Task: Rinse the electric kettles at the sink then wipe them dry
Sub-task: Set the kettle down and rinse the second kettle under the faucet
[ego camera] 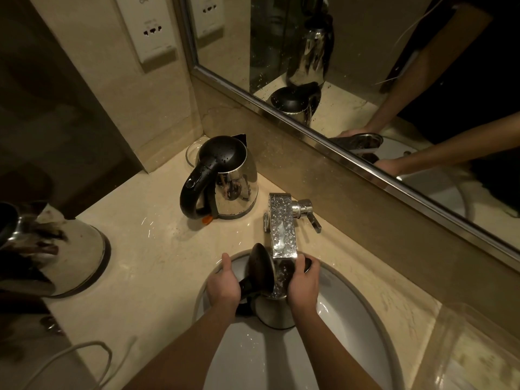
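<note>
Holding a steel-bodied electric kettle with a black flip lid (274, 308) over the white oval sink basin (351, 327), lid swung open, mouth tucked right under the square chrome faucet spout (282, 229). Left hand (223, 285) wrapping its fingers around the black handle side; right hand (304, 280) cupping the steel body, fingers curled on the far rim. Water apparently running into the opening, though hard telling through the glare. Judging this as the rinsing step, midway on this kettle.

Standing at about 11 o'clock from the basin, on the beige marble counter (146, 249): a second shiny steel kettle with black lid and handle (222, 181), lid shut, beaded with droplets, so probably rinsed but not wiped. Sitting at 9 o'clock, at the frame edge: a third pale dome-shaped kettle (73, 257), state unclear.

Seeing no cloth anywhere, so drying looking entirely left to do.
</note>
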